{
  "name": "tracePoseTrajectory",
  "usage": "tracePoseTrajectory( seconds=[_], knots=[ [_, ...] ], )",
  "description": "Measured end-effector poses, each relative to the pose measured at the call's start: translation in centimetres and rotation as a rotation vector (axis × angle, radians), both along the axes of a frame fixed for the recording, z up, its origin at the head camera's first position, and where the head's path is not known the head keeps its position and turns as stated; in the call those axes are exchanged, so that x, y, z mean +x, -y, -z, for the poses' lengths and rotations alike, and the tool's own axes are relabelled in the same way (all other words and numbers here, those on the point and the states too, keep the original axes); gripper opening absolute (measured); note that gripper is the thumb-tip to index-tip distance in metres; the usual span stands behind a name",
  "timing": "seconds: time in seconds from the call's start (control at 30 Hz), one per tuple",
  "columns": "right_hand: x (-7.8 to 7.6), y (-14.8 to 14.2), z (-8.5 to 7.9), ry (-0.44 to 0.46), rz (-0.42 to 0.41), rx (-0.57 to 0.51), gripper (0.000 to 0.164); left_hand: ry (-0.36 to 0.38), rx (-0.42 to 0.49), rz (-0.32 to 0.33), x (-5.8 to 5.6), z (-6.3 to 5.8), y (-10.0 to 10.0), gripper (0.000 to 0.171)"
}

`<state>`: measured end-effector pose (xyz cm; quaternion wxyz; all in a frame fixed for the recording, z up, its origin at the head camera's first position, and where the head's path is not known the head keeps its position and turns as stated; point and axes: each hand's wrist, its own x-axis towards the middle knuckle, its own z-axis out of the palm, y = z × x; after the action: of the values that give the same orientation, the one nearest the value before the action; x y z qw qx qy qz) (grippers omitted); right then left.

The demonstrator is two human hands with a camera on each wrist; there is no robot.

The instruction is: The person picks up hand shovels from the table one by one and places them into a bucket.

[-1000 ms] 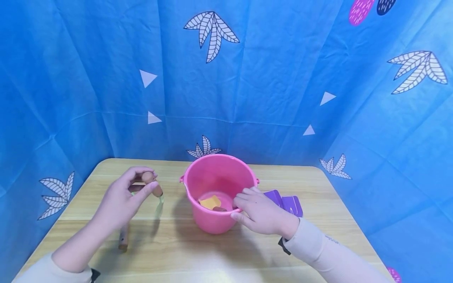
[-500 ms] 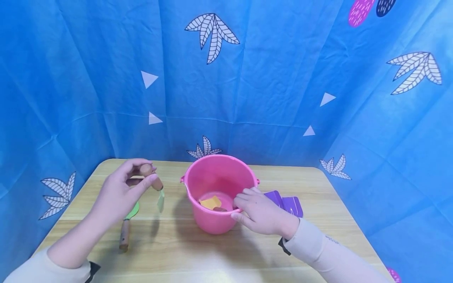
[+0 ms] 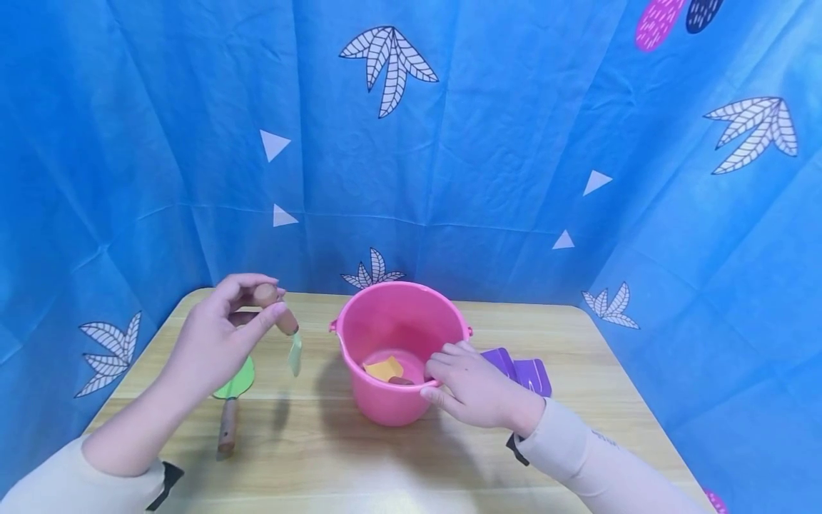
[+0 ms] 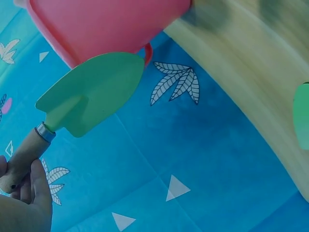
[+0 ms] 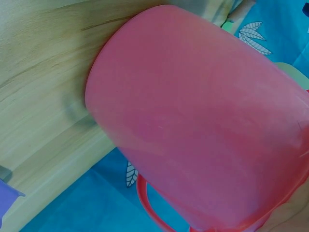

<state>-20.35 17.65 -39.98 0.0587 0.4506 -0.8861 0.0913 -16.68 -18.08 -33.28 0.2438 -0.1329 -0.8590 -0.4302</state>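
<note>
My left hand (image 3: 215,332) grips a small garden trowel (image 4: 96,94) by its wooden handle, over the left part of the table. In the head view the trowel's pale green blade points down, seen nearly edge-on. Below that hand lies another green tool (image 3: 235,380) with a broad blade and wooden handle, partly covered by the forearm. My right hand (image 3: 472,385) holds the near right rim of a pink bucket (image 3: 388,407), thumb outside and fingers over the edge. Inside the bucket are a yellow piece (image 3: 383,368) and a brown handle end (image 3: 401,381), mostly hidden by the wall.
Purple pieces (image 3: 531,375) lie on the wooden table (image 3: 578,435) right of the bucket, partly behind my right hand. A blue patterned curtain (image 3: 411,178) encloses the back and sides of the table. The bucket's red carrying handle (image 5: 145,198) hangs at its side.
My left hand has lifted the trowel a little, up and away from the table. More of the green tool lying beneath now shows. The right hand and bucket have stayed put.
</note>
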Motion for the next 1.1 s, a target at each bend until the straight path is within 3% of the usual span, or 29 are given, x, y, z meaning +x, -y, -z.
tracePoseTrajectory(
  seconds=[0.27, 0.53, 0.9, 1.1],
  knots=[
    [0.1, 0.1, -0.2, 0.004, 0.006, 0.007, 0.027, -0.044, 0.045, 0.001, 0.2, -1.5, -0.3, 0.032],
    [0.2, 0.1, -0.3, -0.009, 0.000, 0.008, 0.026, -0.015, 0.090, 0.012, 0.4, -2.7, -0.4, 0.032],
    [0.1, 0.1, -0.2, -0.011, -0.003, 0.010, 0.027, -0.078, 0.129, 0.003, 0.2, -4.0, -1.1, 0.036],
    [0.1, 0.1, -0.2, -0.016, -0.011, 0.006, 0.024, -0.099, 0.200, 0.048, 0.1, -4.6, -1.9, 0.035]
  ],
)
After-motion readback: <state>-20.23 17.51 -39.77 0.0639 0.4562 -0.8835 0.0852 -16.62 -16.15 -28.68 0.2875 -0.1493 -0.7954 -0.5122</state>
